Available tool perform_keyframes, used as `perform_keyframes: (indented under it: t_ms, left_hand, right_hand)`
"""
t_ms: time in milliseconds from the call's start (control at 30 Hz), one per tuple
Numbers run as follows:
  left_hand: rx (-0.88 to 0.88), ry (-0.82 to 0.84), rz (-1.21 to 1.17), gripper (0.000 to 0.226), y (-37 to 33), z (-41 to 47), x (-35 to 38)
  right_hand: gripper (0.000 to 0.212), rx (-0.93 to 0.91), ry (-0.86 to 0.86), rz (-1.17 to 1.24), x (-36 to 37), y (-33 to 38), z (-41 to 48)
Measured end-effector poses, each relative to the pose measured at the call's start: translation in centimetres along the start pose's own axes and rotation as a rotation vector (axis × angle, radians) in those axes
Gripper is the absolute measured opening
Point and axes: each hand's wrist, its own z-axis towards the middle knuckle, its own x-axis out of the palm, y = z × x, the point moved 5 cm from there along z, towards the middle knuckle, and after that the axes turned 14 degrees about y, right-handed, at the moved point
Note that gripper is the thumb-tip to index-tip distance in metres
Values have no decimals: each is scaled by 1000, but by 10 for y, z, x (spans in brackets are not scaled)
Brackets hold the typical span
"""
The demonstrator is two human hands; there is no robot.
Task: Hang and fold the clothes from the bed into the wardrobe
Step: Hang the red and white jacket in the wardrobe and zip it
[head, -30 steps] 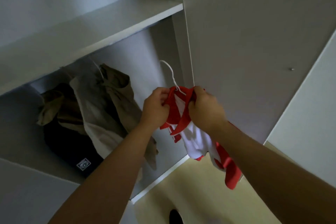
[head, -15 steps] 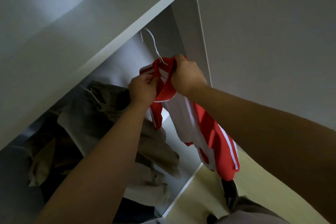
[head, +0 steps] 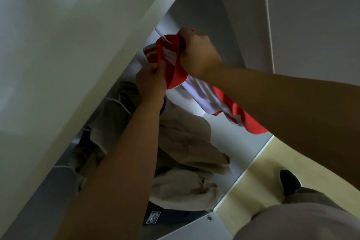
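Red and white shirt is on its white hanger, up high just under the shelf in my head view. My right hand is curled tight round the collar, nearest the hook. My left hand pinches the red cloth lower down. The hook points up and left (I can't see the rail). Half a second ago both hands were lower and the whole hook showed

Both arms reach upward, the left hand and right hand each gripping the red garment.
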Motion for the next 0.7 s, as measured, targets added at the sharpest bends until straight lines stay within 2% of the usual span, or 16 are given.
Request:
perform_keyframes:
  t_ms: [133, 300, 433, 600, 700]
  left_hand:
    - [21, -51, 69, 41, 3, 14, -9]
    - [-17, -7, 123, 28, 9, 28, -6]
    - [-104, 75, -53, 24, 28, 35, 5]
    - [-158, 152, -111, 24, 44, 37, 20]
    - [-135, 145, -24, 24, 40, 35, 23]
  right_hand:
    - [22, -54, -7, 15, 3, 8, 20]
    - [26, -43, 30, -40, 8, 9, 41]
    - [22, -26, 118, -108, 15, 2, 52]
    - [24, 11, 157, -151, 22, -12, 52]
    - [26, -7, 149, -180, 25, -13, 54]
